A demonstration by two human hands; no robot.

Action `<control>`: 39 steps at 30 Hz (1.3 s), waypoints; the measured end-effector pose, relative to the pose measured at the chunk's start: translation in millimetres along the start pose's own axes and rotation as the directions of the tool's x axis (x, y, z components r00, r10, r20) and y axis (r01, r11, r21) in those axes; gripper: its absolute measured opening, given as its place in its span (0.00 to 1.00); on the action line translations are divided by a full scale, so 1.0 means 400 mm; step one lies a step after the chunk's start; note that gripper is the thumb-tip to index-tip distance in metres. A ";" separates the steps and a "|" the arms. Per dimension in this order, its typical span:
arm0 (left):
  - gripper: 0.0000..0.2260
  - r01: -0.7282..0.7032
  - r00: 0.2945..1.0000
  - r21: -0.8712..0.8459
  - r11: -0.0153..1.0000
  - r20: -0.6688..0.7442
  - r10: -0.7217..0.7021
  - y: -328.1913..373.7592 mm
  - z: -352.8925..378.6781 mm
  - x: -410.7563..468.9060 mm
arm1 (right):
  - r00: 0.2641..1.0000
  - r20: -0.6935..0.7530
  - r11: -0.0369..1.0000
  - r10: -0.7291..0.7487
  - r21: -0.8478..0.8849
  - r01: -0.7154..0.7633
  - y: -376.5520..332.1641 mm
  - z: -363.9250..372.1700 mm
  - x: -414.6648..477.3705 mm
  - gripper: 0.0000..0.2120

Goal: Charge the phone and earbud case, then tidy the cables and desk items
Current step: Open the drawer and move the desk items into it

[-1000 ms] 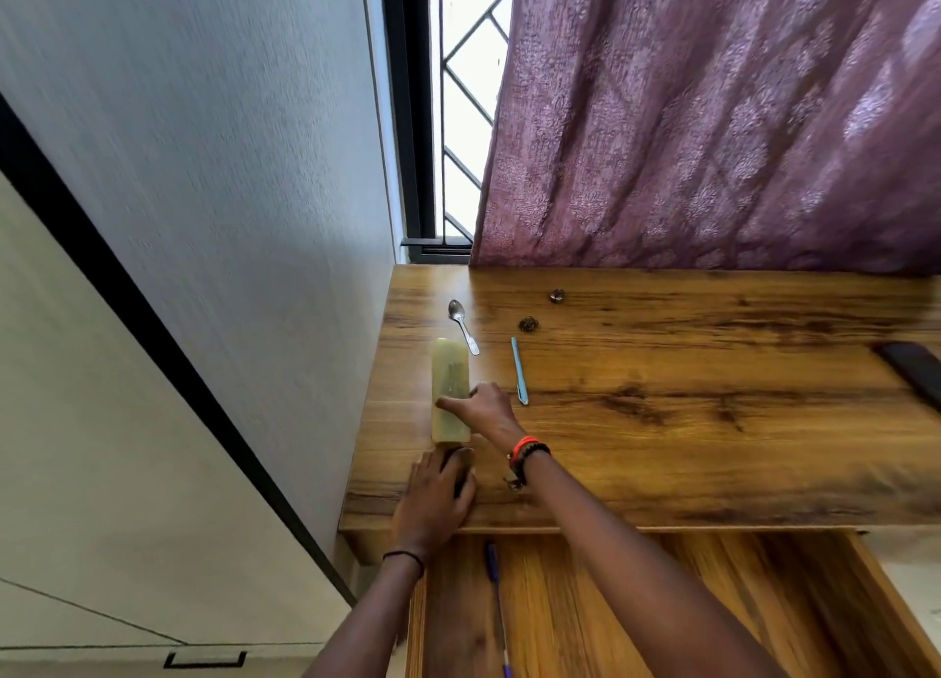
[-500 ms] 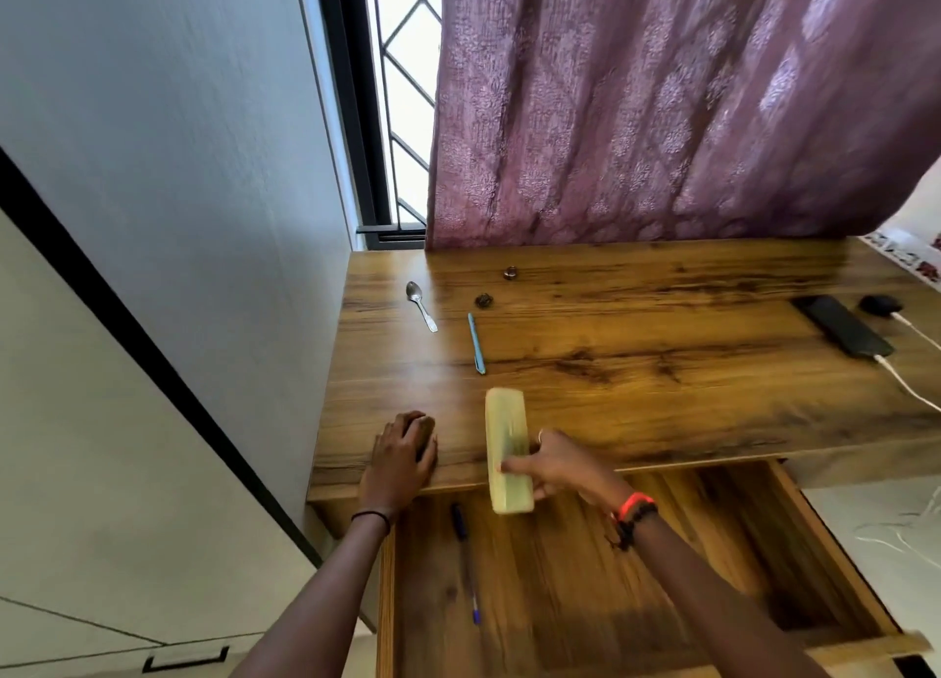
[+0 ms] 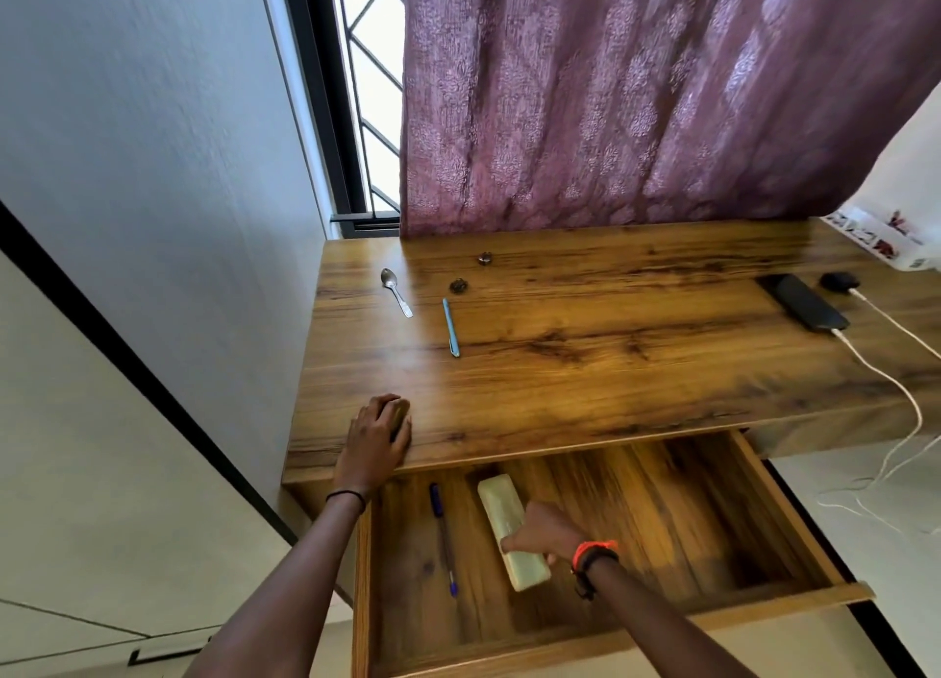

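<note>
The right hand (image 3: pixel 542 532) grips a pale green oblong case (image 3: pixel 501 504) in the open wooden drawer (image 3: pixel 687 514). The left hand (image 3: pixel 374 441) cups a small brownish object (image 3: pixel 400 415) on the near-left tabletop (image 3: pixel 611 372).

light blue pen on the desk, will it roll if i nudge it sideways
Likely rolls: the light blue pen looks slim and round, lying flat on the smooth wooden desk. Probably stiff and light, so a fingertip pinch should lift it. The spoon lies apart, so it would hardly block it.
</note>
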State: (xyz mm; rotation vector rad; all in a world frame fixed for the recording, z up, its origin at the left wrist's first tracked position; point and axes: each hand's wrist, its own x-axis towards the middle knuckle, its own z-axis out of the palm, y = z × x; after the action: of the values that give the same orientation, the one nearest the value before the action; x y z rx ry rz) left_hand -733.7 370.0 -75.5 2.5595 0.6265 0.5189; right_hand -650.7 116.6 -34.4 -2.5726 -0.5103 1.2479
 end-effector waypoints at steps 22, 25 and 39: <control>0.13 0.180 0.975 0.088 0.980 -0.147 -0.166 0.015 -0.008 0.087 | 0.993 -0.091 0.990 -0.077 -0.129 0.065 -0.036 -0.051 0.026 0.17; 0.14 0.242 0.960 0.107 0.964 -0.173 -0.221 0.017 -0.005 0.125 | 0.993 -0.048 0.988 -0.104 -0.117 0.098 -0.073 -0.115 0.027 0.12; 0.17 0.371 0.924 0.144 0.917 -0.158 -0.349 0.003 0.057 0.174 | 0.860 -0.416 0.936 -0.294 0.054 0.347 -0.321 -0.327 0.233 0.11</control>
State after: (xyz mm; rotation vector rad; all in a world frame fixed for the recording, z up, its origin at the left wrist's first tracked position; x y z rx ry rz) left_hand -665.3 396.5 -76.6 2.4909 1.2102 0.5221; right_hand -519.9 263.9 24.9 -2.4101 -0.7062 0.5948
